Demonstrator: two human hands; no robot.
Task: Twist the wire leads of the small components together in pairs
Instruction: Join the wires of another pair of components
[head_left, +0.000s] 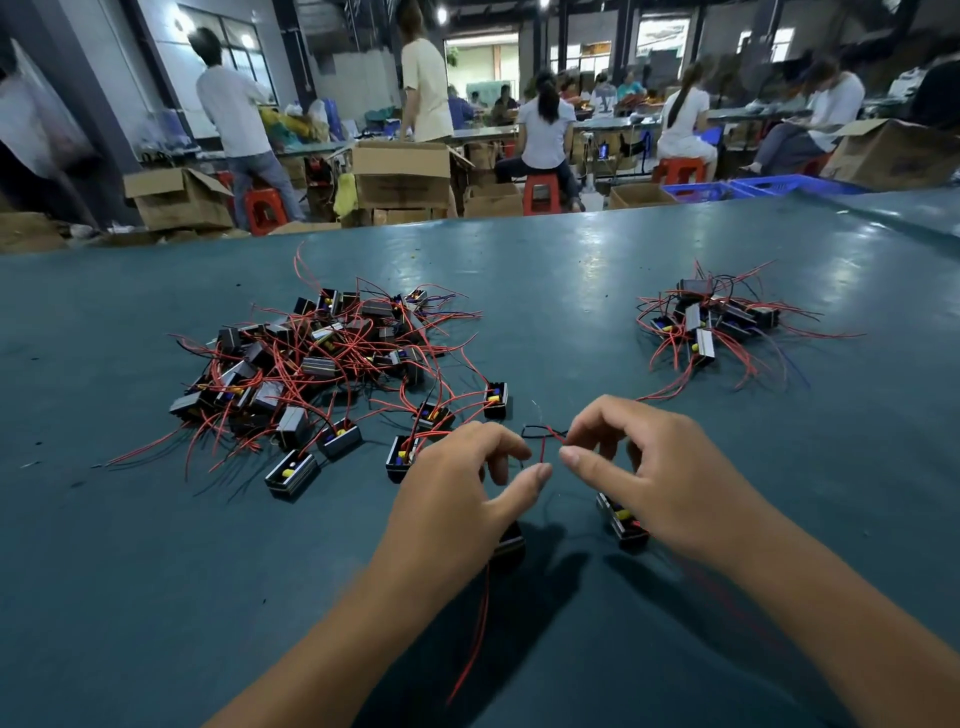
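Observation:
Over the near middle of the table, my left hand (462, 488) and my right hand (639, 467) meet. Between their fingertips runs a short tangle of thin red and black wire leads (544, 439). My right fingers pinch those leads at their right end; my left fingers curl round the left end, the grip partly hidden. One small black component (509, 543) lies under my left hand, with a red lead trailing toward me. A second component (621, 519) lies under my right hand.
A large heap of black components with red leads (322, 358) lies at the left on the dark teal table (156, 545). A smaller heap (711, 322) sits at the right. Beyond the far table edge are cardboard boxes, red stools and several people.

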